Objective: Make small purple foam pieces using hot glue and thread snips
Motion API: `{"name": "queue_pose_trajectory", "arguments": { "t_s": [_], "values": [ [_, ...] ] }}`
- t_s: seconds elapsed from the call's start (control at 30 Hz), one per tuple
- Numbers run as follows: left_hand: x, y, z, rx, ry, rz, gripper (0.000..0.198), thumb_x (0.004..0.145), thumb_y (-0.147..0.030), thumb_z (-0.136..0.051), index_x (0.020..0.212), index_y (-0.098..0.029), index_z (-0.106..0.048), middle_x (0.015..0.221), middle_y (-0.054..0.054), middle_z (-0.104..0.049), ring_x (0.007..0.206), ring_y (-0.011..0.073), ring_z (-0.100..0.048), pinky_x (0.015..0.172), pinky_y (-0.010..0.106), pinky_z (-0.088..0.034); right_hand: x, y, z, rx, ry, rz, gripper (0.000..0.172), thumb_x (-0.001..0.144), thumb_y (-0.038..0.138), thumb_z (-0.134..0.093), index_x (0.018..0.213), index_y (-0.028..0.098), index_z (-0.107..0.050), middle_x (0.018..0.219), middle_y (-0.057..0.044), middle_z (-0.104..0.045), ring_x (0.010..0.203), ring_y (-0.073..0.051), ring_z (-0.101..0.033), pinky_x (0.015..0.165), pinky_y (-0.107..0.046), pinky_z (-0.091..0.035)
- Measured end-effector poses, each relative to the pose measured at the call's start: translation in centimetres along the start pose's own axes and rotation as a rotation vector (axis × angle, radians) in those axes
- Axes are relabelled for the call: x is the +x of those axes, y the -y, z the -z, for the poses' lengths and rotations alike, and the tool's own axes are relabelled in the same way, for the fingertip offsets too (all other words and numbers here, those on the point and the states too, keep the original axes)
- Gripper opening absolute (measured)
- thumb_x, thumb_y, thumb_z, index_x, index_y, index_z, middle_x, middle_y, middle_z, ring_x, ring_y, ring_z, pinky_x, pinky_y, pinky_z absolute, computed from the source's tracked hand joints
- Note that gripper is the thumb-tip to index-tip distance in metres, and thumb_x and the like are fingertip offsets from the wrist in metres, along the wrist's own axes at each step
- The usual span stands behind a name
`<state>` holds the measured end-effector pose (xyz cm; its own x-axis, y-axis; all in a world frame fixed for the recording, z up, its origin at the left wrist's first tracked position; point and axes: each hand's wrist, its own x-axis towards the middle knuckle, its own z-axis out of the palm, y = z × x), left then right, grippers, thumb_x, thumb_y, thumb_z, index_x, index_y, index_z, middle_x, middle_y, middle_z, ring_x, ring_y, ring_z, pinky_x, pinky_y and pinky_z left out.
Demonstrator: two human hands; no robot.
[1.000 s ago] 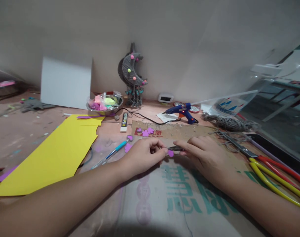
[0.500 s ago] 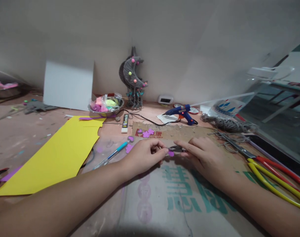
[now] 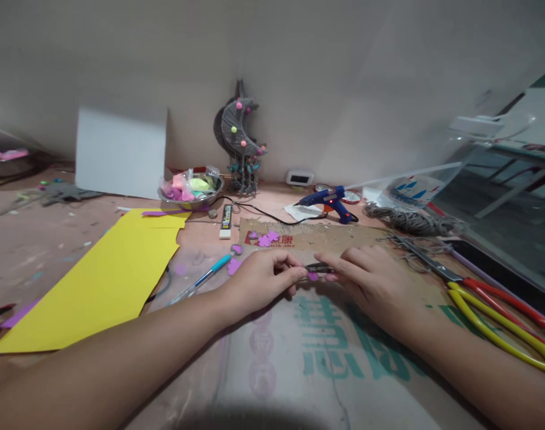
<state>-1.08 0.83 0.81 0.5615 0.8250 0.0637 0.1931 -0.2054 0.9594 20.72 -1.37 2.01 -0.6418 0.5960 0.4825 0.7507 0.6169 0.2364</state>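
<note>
My left hand [image 3: 270, 276] pinches a small piece of purple paper [image 3: 313, 276] between thumb and fingers, above the cardboard. Closed around a small pair of dark scissors [image 3: 317, 267], my right hand [image 3: 366, 276] faces it from the right. The scissor blades lie against the upper edge of the paper; their handles are hidden by my right fingers. Behind my left hand, purple flower cutouts [image 3: 264, 240] lie on the cardboard, and another purple cutout [image 3: 233, 267] rests beside a blue pen [image 3: 205, 276].
Yellow paper [image 3: 97, 280] lies to the left. Large red-and-yellow-handled scissors [image 3: 452, 276] and a phone [image 3: 501, 275] lie at the right. A blue glue gun [image 3: 328, 197], a bowl [image 3: 196, 200], grey yarn [image 3: 407, 221] and a moon ornament [image 3: 241, 131] stand farther back.
The small scissors' blades have come closer together at the purple paper. Both hands stay in nearly the same place, and the whole view has shifted slightly.
</note>
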Motion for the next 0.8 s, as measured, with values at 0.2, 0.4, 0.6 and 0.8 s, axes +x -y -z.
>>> {"name": "queue_pose_trajectory", "arguments": {
  "t_s": [0.2,0.4,0.6,0.8],
  "values": [
    [0.0,0.2,-0.1,0.007,-0.006,-0.001,0.018,0.083,-0.030,-0.051,0.078,-0.015,-0.060,0.058,-0.002,-0.060,0.055,0.0095,-0.056,0.055,0.020,-0.042,0.1,0.1,-0.1,0.027,0.009,0.001,0.028,0.091,0.032,-0.043,0.105,0.018,-0.062,0.066,-0.004,-0.056,0.060,-0.016,-0.044,0.056,-0.028,-0.028],
    [0.1,0.2,0.0,0.006,-0.001,-0.013,0.019,0.083,-0.032,-0.050,0.078,-0.016,-0.060,0.059,-0.002,-0.059,0.056,0.0092,-0.056,0.055,0.020,-0.041,-0.2,0.0,-0.1,0.138,0.029,-0.151,0.034,0.092,0.035,-0.039,0.110,0.017,-0.061,0.069,-0.005,-0.057,0.064,-0.018,-0.051,0.058,-0.029,-0.037],
    [0.0,0.0,-0.1,-0.008,-0.004,0.004,0.019,0.083,-0.030,-0.050,0.080,-0.015,-0.061,0.060,0.000,-0.060,0.057,0.0101,-0.057,0.055,0.020,-0.042,-0.1,-1.3,-1.2,0.291,0.022,-0.392,0.037,0.090,0.027,-0.040,0.125,0.018,-0.051,0.107,-0.012,-0.064,0.097,-0.025,-0.059,0.082,-0.039,-0.046],
    [-0.1,-0.4,0.0,0.015,-0.058,-0.043,0.016,0.082,-0.027,-0.052,0.077,-0.015,-0.061,0.070,0.002,-0.064,0.066,0.0126,-0.060,0.062,0.023,-0.044,1.7,-1.4,-0.9,0.406,0.095,-0.370,0.041,0.088,0.030,-0.044,0.126,0.018,-0.048,0.127,-0.012,-0.055,0.116,-0.025,-0.050,0.097,-0.043,-0.040]
  ]
}}
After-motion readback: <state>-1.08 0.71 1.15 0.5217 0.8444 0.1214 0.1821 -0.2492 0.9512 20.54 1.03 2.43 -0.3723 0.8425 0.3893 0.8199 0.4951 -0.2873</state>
